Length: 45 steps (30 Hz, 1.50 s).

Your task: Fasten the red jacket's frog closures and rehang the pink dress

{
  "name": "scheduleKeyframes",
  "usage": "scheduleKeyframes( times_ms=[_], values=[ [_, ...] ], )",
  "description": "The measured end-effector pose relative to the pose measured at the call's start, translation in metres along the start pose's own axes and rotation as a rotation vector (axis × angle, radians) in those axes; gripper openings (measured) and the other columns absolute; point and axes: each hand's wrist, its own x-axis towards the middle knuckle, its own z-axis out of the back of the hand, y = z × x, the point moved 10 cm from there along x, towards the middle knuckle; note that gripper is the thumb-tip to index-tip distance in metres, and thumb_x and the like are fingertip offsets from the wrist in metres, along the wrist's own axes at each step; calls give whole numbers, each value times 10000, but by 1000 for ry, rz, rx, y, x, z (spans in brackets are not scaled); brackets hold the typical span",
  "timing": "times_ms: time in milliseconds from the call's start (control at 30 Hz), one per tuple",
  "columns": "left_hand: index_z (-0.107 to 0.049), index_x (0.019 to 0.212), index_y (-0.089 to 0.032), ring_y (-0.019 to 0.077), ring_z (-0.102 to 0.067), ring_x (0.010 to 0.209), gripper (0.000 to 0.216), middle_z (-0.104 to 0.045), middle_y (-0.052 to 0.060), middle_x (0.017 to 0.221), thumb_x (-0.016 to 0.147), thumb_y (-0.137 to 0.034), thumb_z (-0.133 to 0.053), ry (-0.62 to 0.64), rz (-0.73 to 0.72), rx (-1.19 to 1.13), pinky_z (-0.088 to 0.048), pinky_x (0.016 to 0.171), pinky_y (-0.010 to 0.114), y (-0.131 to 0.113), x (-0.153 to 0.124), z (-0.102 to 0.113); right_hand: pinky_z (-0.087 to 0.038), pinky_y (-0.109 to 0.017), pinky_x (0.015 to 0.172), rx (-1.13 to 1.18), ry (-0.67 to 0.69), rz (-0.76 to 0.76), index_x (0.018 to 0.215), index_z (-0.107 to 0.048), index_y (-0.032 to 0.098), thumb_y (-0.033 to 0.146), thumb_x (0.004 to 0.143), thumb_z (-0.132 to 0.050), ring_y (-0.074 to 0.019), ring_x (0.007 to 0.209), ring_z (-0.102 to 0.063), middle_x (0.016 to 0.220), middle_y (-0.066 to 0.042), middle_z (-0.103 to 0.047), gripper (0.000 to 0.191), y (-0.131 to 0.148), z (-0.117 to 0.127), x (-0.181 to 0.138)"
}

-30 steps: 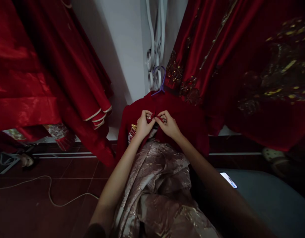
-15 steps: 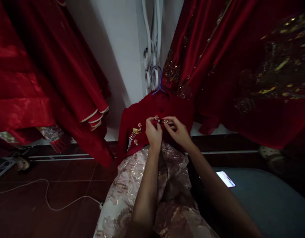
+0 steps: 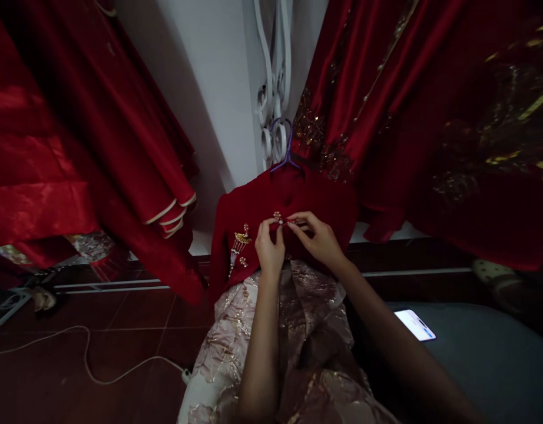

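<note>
A dark red jacket [image 3: 249, 203] hangs on a purple hanger [image 3: 288, 158], above a pale pink skirt [image 3: 236, 324] with a shiny floral pattern. Thumb and fingertips of my left hand [image 3: 270, 247] pinch the jacket's front, just under a beaded flower ornament [image 3: 277, 215]. My right hand [image 3: 319, 240] comes from the right and pinches the facing front edge, its fingertips nearly meeting the left ones. The small fastening between them is mostly hidden by my fingers. A gold fan-shaped ornament [image 3: 241, 238] with hanging beads sits on the jacket's left side.
Red garments [image 3: 152, 147] hang at left, and a red sequined garment [image 3: 364, 118] at right. A white scrolled metal stand [image 3: 275, 76] holds the hanger. A lit phone [image 3: 415, 325] lies on a grey-green seat [image 3: 483, 359]. A white cable [image 3: 88, 353] crosses the tiled floor.
My fingertips have drawn closer together, and the ornament at my right fingers is now mostly covered. The camera view has shifted slightly.
</note>
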Motion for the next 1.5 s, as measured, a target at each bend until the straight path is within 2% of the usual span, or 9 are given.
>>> scheduleKeyframes(
  times_ms=[233, 467, 567, 667, 933, 1233, 1400, 1500],
  values=[
    [-505, 1005, -210, 153, -538, 965, 175, -572, 50, 1005, 856, -159, -427, 131, -69, 89, -414, 878, 279, -12, 3, -2, -507, -298, 776, -92, 48, 66, 999, -579, 208, 295, 856, -485, -158, 884, -602, 975, -37, -633, 191, 14, -4, 6],
    [-501, 1046, -218, 159, -550, 959, 248, -565, 43, 1003, 816, -135, -460, 275, -144, 182, -433, 865, 281, -29, 3, -4, -481, -314, 841, -157, 88, 131, 990, -602, 215, 251, 863, -477, -165, 933, -600, 990, -30, -646, 183, 27, 0, 8],
    [-513, 1015, -213, 167, -561, 943, 198, -577, 44, 994, 818, -212, -499, 298, -151, 201, -439, 853, 289, -34, 4, -3, -479, -305, 841, -173, 99, 143, 998, -610, 216, 253, 857, -492, -164, 937, -603, 991, -24, -651, 188, 30, 3, 8],
    [-520, 993, -214, 167, -580, 910, 161, -591, 46, 982, 854, -272, -461, 321, -137, 229, -448, 827, 286, -37, 4, -3, -484, -299, 846, -160, 126, 153, 1002, -620, 213, 262, 856, -495, -160, 935, -608, 987, -20, -657, 198, 33, 4, 8],
    [-519, 1052, -230, 177, -597, 916, 203, -603, 53, 1018, 877, -235, -418, 373, -136, 296, -455, 815, 282, -40, 4, -2, -522, -274, 797, -88, 208, 111, 985, -632, 206, 290, 814, -546, -144, 863, -631, 976, -13, -662, 209, 30, 2, 12],
    [-545, 1018, -232, 185, -596, 859, 197, -603, 52, 937, 876, -217, -410, 383, -206, 289, -450, 764, 274, -39, 4, -11, -474, -293, 770, -214, 230, 179, 935, -576, 214, 204, 766, -506, -160, 834, -586, 916, -23, -629, 184, 36, -5, 15],
    [-505, 1085, -231, 200, -590, 892, 245, -592, 67, 994, 852, -193, -442, 379, -181, 278, -459, 757, 288, -44, -1, -22, -434, -275, 683, -217, 112, 74, 876, -475, 199, 168, 728, -465, -147, 711, -522, 794, -19, -545, 151, 23, 0, 21],
    [-478, 1093, -224, 205, -579, 938, 260, -586, 75, 1037, 836, -184, -464, 412, -168, 213, -461, 778, 300, -52, -5, -31, -428, -274, 694, -124, 63, 6, 915, -437, 199, 167, 745, -428, -135, 702, -509, 814, -16, -519, 172, 8, 4, 20]
  ],
)
